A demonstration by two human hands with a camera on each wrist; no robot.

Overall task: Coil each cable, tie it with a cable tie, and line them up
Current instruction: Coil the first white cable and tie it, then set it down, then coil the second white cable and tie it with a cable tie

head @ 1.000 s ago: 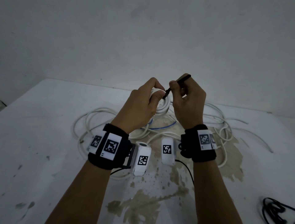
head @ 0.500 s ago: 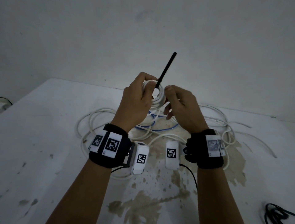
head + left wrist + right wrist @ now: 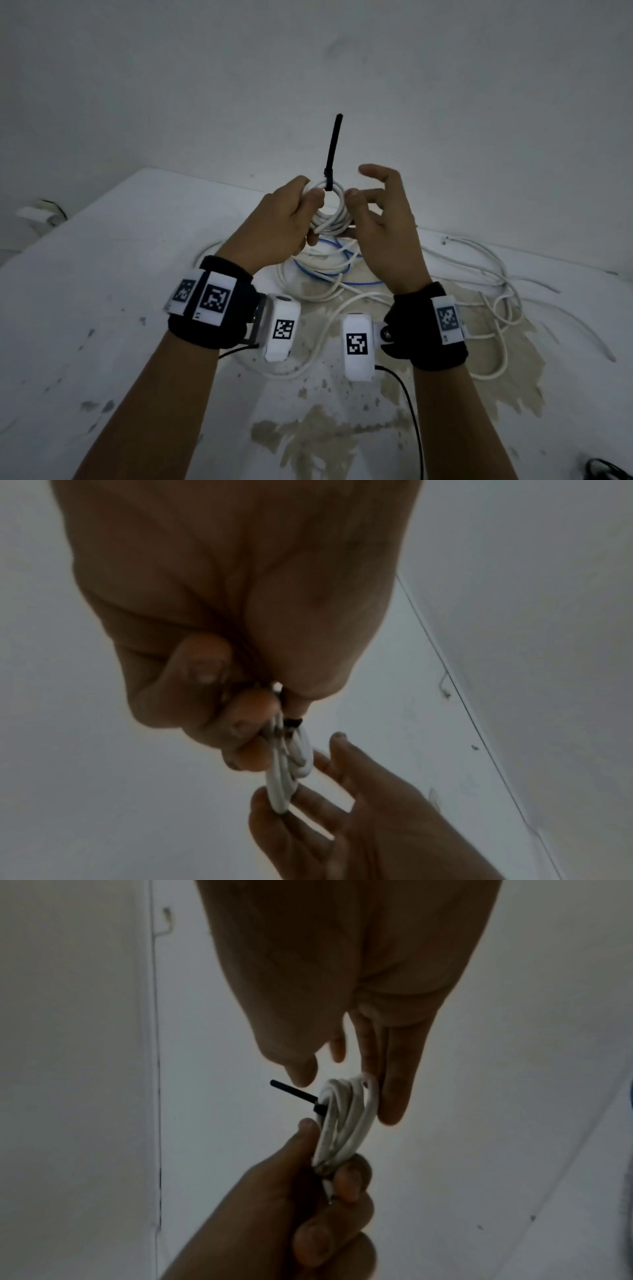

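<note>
White coil mid-frame, upright, black tie cinched on top, tail up; loose cables lie below it

My left hand holds the coiled cable up in front of me, above the table, and my right hand is just right of the coil, fingers touching its side. The cable tie sticks upward from the coil's top. Loose cables lie on the table below and behind my hands, spreading to the right.
</note>
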